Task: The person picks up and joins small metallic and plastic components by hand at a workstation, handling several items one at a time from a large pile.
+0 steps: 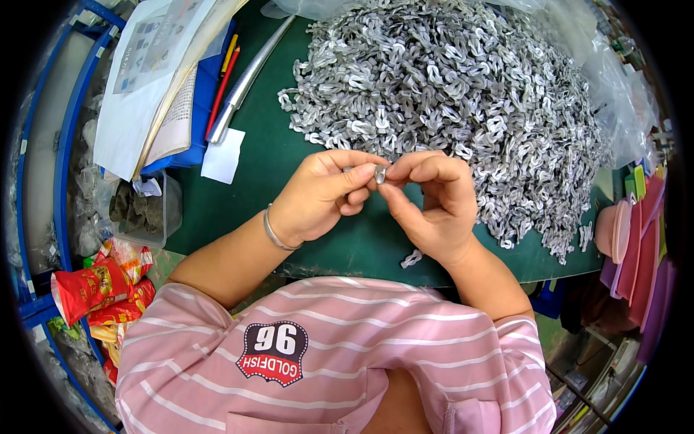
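Note:
Both my hands meet over the green table's near part. My left hand (325, 189) pinches a small silver metal piece (380, 174) between thumb and fingers, a metal bangle round its wrist. From the other side, the thumb and forefinger of my right hand (437, 195) close on the same piece. Its exact shape is partly hidden by the fingertips. Just beyond the hands spreads a large heap of small looped silver metal parts (448, 87). One loose looped part (411, 259) lies by the table's front edge, below my right hand.
A tapered metal rod (249, 79), a red pencil (224, 85) and a white paper slip (223, 155) lie at left, beside papers (137, 87) on a blue tray. A clear plastic tub (172, 206) and red food packets (90, 289) sit further left. Plastic sheeting (622, 101) borders the heap.

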Demonstrator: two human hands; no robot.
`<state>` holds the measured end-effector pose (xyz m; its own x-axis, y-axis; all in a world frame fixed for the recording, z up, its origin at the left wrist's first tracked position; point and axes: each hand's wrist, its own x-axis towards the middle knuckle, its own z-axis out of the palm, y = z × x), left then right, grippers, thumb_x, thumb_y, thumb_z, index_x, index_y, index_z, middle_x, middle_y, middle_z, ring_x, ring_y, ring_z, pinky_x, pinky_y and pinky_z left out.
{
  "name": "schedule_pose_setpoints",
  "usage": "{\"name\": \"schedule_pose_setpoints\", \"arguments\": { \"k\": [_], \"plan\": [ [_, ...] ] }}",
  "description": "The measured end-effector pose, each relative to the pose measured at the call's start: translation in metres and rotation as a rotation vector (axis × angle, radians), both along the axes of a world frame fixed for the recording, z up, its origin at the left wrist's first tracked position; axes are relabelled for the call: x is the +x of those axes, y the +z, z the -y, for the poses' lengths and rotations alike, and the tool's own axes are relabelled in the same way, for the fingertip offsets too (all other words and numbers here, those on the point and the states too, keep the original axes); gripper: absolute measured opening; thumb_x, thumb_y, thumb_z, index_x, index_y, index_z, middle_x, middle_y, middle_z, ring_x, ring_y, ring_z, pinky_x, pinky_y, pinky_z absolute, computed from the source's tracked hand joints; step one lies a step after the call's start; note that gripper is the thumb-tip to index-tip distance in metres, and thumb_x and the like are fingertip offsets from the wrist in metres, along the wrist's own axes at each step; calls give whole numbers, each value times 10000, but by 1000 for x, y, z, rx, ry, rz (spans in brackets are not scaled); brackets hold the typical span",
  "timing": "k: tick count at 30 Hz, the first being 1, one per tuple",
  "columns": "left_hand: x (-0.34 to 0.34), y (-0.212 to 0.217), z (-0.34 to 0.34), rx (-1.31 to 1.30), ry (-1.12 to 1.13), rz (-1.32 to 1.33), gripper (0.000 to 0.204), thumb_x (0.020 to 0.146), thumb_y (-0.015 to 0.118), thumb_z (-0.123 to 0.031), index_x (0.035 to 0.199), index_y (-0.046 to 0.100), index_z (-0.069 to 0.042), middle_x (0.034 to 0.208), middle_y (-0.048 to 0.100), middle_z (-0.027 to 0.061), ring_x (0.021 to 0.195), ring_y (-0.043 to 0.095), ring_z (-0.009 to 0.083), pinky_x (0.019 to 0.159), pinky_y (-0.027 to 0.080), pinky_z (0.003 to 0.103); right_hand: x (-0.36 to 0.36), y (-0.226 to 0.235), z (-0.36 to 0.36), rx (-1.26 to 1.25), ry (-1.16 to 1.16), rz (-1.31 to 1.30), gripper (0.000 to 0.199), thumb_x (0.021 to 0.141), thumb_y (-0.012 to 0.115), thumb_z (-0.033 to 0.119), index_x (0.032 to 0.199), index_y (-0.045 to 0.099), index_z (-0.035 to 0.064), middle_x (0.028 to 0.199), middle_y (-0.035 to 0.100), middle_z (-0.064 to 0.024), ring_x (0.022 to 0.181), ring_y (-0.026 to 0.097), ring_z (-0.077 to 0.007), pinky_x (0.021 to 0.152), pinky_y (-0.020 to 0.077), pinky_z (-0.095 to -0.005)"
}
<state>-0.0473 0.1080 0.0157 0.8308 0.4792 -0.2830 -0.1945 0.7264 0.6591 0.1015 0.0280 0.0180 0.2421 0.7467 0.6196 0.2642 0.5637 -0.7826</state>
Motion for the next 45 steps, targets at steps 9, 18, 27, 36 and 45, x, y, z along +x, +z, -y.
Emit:
{"name": "schedule_pose_setpoints", "arguments": {
  "k": [9,18,27,36,45],
  "plan": [
    [-8,3,-24,-254,252,170,194,897,431,-172,950,546,-25,830,527,62,647,492,135,468,381,201,7,1,0,-298,-162,564,109,711,668,61,798,602,56,751,582,-83,647,587,-247,550,481,-326],
    [-6,3,-14,30,236,4,101,888,478,-111,939,532,-42,750,464,4,547,368,42,413,256,152,1,-5,2,-391,-241,779,103,662,626,48,656,524,32,652,505,-95,593,555,-265,554,482,-360],
    [1,10,0,630,208,-325,178,742,664,8,906,597,-12,790,552,20,570,468,46,479,337,159,23,11,-1,-744,282,-555,118,827,586,24,918,585,-50,789,625,-89,693,626,-141,612,519,-232],
    [-2,5,1,1086,316,-118,137,720,682,1,846,629,1,828,581,67,748,523,121,670,410,227,25,-6,-5,-537,480,-635,119,790,584,-65,907,580,-44,921,595,-133,784,614,-175,706,519,-266],
    [1,5,6,197,152,-116,211,848,587,-96,1028,596,14,724,589,33,476,397,20,408,277,159,11,-3,-3,-77,136,-198,405,723,627,-105,1047,413,10,945,559,-124,837,573,-147,677,490,-235]
  ]
}}
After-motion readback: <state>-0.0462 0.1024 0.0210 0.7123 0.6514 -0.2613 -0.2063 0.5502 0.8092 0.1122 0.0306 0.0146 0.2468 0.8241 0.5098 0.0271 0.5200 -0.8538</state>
